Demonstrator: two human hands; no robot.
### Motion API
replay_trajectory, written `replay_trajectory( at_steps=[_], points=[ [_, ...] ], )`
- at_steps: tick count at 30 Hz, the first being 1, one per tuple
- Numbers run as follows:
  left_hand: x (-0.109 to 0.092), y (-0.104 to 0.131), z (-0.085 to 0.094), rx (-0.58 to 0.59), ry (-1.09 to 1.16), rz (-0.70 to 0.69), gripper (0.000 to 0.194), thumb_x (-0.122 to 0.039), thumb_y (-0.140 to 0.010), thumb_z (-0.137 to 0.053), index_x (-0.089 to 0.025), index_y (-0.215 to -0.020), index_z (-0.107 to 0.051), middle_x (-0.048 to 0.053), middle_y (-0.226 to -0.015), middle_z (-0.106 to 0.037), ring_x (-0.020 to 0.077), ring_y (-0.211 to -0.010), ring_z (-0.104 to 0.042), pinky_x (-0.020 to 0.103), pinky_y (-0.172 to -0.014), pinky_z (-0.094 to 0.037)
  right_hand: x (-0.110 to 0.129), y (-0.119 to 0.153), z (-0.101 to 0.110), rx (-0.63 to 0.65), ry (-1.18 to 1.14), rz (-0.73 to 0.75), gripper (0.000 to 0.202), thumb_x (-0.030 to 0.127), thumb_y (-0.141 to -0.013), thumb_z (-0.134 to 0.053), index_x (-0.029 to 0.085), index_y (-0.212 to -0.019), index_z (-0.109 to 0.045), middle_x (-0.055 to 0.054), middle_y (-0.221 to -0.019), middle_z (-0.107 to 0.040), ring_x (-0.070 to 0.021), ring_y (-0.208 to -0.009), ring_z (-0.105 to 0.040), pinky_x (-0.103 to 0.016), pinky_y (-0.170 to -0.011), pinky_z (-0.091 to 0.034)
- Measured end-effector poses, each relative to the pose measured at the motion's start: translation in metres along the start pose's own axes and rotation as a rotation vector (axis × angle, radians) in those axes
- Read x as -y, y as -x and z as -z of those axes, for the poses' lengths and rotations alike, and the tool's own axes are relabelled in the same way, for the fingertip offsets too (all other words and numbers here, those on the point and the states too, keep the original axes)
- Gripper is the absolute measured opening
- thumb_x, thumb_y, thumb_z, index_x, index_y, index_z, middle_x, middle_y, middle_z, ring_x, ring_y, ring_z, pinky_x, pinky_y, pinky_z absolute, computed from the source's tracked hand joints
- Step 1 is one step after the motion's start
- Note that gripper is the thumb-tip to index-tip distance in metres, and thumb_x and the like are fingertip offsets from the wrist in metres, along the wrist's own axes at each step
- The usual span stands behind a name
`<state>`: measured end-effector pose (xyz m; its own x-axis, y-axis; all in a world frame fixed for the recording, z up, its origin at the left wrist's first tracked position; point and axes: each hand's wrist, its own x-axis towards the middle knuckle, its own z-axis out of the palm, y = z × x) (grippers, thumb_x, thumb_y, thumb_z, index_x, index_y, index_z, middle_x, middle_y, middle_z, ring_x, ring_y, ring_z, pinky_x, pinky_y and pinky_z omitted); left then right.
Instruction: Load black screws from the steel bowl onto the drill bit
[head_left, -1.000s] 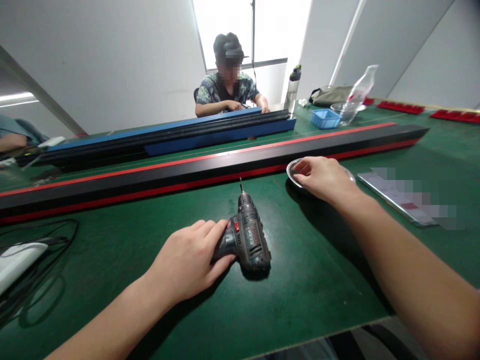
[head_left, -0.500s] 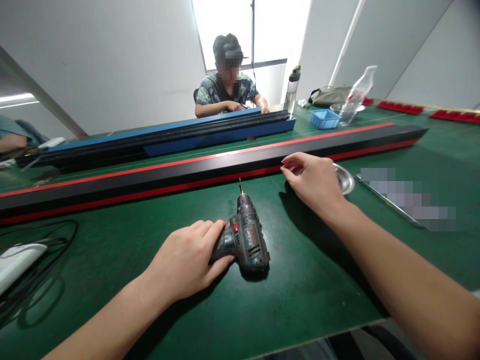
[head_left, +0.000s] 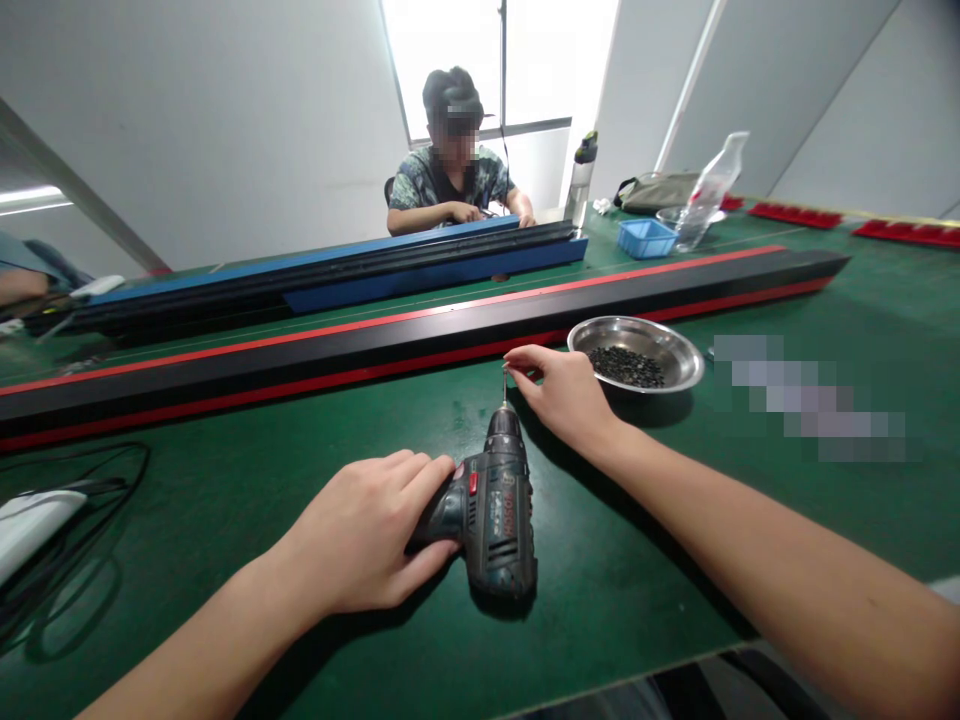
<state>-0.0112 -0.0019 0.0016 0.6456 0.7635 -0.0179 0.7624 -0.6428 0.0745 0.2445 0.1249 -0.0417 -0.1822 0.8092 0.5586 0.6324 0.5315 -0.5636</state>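
Note:
My left hand (head_left: 390,525) is wrapped round the handle of a dark Bosch cordless drill (head_left: 504,520), whose bit points away from me. At the tip of that bit, the thumb and forefinger of my right hand (head_left: 566,395) are pinched together. Whatever sits between them is too small to name. Just beyond my right hand stands a round metal bowl (head_left: 679,350) with many small dark pieces, which look like screws, in it. A long black bar with red edges (head_left: 420,335) lies across the table behind the drill.
Blue and black long profiles (head_left: 450,270) lie farther back, where another person (head_left: 454,170) works. A blue plastic box (head_left: 646,238), a clear bottle (head_left: 712,190) and a drinking bottle (head_left: 580,180) stand at the back right. Cables and a white device (head_left: 37,525) lie at left.
My right hand has moved left and nearer, from by the bowl to the drill bit, uncovering the bowl. The drill has shifted slightly toward me in my left hand.

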Motion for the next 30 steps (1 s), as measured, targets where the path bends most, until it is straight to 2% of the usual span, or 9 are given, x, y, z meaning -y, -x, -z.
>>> replay_trajectory(
  at_steps=[11, 24, 30],
  points=[
    [0.002, 0.000, -0.002, -0.014, 0.022, -0.041, 0.044, -0.043, -0.093, -0.060, -0.021, -0.130, -0.052, 0.010, -0.111, -0.069, 0.0285, -0.098, -0.066, 0.043, -0.083, -0.053, -0.001, -0.001, -0.007, 0.015, -0.144, -0.113, 0.015, 0.013, -0.090, -0.070, 0.017, -0.100, -0.080, -0.006, -0.094, -0.081, -0.0204, -0.086, -0.077, -0.033, -0.085, -0.061],
    [0.001, -0.002, -0.001, -0.010, 0.022, -0.037, 0.042, -0.043, -0.093, -0.060, -0.021, -0.128, -0.053, 0.009, -0.109, -0.069, 0.0281, -0.096, -0.065, 0.043, -0.081, -0.052, -0.014, -0.004, -0.012, -0.019, -0.114, -0.133, 0.009, 0.015, -0.091, -0.070, 0.019, -0.093, -0.079, -0.004, -0.088, -0.080, -0.0189, -0.080, -0.074, -0.032, -0.079, -0.056],
    [0.001, 0.000, -0.001, -0.017, 0.019, -0.040, 0.041, -0.042, -0.093, -0.059, -0.021, -0.128, -0.053, 0.008, -0.108, -0.069, 0.0276, -0.095, -0.065, 0.042, -0.081, -0.052, -0.014, -0.006, -0.010, 0.007, -0.101, -0.165, 0.009, 0.016, -0.092, -0.071, 0.018, -0.088, -0.078, -0.004, -0.085, -0.079, -0.0186, -0.078, -0.073, -0.031, -0.076, -0.053]
  ],
)
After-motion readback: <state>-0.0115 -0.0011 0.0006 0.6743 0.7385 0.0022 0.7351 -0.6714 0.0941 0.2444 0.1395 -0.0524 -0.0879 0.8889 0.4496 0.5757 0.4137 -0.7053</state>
